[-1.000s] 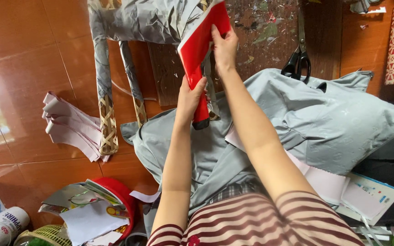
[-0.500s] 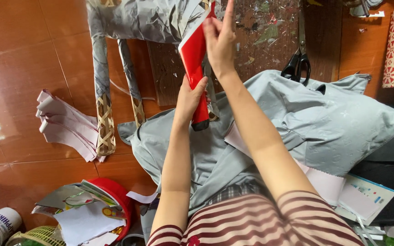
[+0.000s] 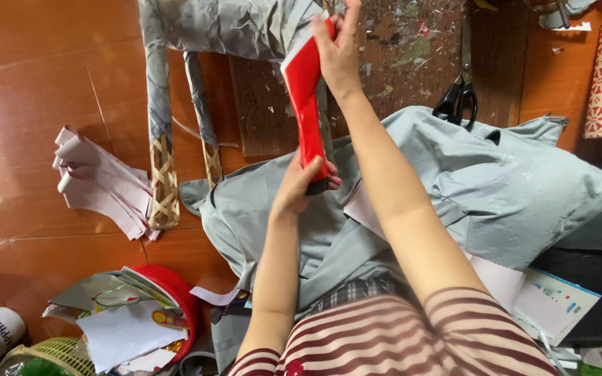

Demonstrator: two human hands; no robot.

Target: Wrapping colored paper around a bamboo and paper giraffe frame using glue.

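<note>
the left grip is closed around the lower end of a folded red sheet, fingers wrapped over its bottom edge, while the right grip pinches the sheet's upper end between thumb and fingers. the red sheet stands nearly upright between the two hands, held in the air above a grey cushion that lies across the person's lap. a narrow dark strip sits just behind the sheet; what it is cannot be told. black scissors lie on a paint-flecked wooden board beyond the cushion. to the left, on the reddish tiled floor, lies a fan of white paper strips, beside two grey wrapped legs with woven bands. a red bowl of paper scraps rests near the left elbow
</note>
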